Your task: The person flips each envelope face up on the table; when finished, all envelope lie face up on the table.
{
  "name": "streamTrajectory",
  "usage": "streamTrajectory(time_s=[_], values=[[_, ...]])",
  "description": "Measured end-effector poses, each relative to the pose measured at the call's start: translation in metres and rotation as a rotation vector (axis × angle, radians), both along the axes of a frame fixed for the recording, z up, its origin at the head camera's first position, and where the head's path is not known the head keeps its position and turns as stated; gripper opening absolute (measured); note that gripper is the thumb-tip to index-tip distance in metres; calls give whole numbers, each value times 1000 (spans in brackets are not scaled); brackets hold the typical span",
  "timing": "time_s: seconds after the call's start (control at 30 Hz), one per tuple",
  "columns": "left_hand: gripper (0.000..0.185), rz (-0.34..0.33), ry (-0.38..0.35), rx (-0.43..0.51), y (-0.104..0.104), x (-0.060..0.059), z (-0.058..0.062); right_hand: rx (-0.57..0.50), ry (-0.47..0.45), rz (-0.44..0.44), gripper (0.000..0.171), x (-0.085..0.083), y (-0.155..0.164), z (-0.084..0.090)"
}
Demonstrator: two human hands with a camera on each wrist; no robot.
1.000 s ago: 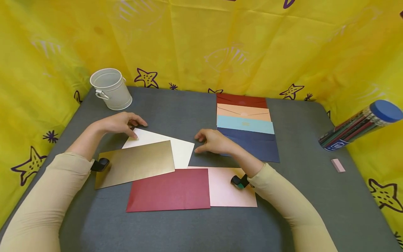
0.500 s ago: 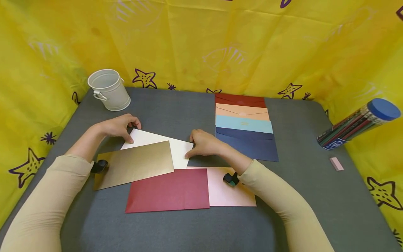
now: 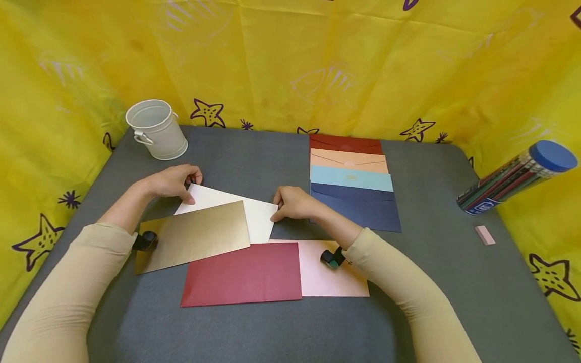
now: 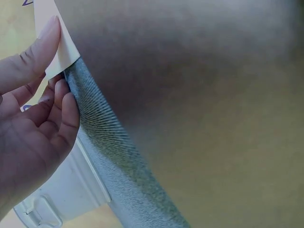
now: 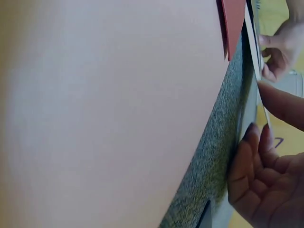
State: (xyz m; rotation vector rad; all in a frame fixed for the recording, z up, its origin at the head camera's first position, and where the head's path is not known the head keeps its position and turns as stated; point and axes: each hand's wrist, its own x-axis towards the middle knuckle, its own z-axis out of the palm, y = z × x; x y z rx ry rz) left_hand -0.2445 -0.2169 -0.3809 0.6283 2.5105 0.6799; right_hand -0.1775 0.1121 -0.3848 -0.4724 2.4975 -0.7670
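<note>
A white envelope [image 3: 260, 213] lies partly under a gold envelope [image 3: 195, 237], which covers its lower left. My left hand [image 3: 170, 181] pinches its upper left corner, thumb on top and fingers curled beneath, as the left wrist view shows at the white corner [image 4: 64, 54]. At the right end, my right hand [image 3: 297, 203] pinches the other upper corner between thumb and fingers; in the right wrist view the right hand [image 5: 270, 166] has the thin edge between thumb and fingertips. Below lie a dark red envelope [image 3: 245, 275] and a light pink envelope [image 3: 336, 282], the red overlapping the pink.
A white bucket [image 3: 156, 129] stands at the back left. Overlapped envelopes lie back right, a navy one [image 3: 356, 206] in front. A pencil tube [image 3: 515, 179] with a blue lid and a pink eraser [image 3: 484, 235] are at the right. A yellow curtain [image 3: 272, 60] surrounds the table.
My right hand has moved left from beside the white envelope and taken hold of its right corner. The left hand has taken hold of the left corner, with little movement.
</note>
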Motion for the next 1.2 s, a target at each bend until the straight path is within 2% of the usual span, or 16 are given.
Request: streamTrajectory(time_s=[0.13,0.3,0.4,0.57,0.67,0.93,1.2], values=[[44,17,-9,-5,-1,-1,2,-117,-102,-61,33,-3,5,0],[45,35,-45,41,-1,-2,5,-337,-277,-184,27,-5,11,1],[45,98,-93,104,1,-3,7,-442,-330,-244,25,-7,16,4],[47,267,-161,229,6,-6,7,-481,-292,-306,26,-14,27,10],[46,328,-192,276,10,-7,7,-482,-260,-354,26,-20,35,12],[40,381,-223,350,22,-10,8,-536,-206,-452,28,-31,56,20],[37,464,-211,459,40,-17,17,-580,-156,-535,49,-39,70,30]])
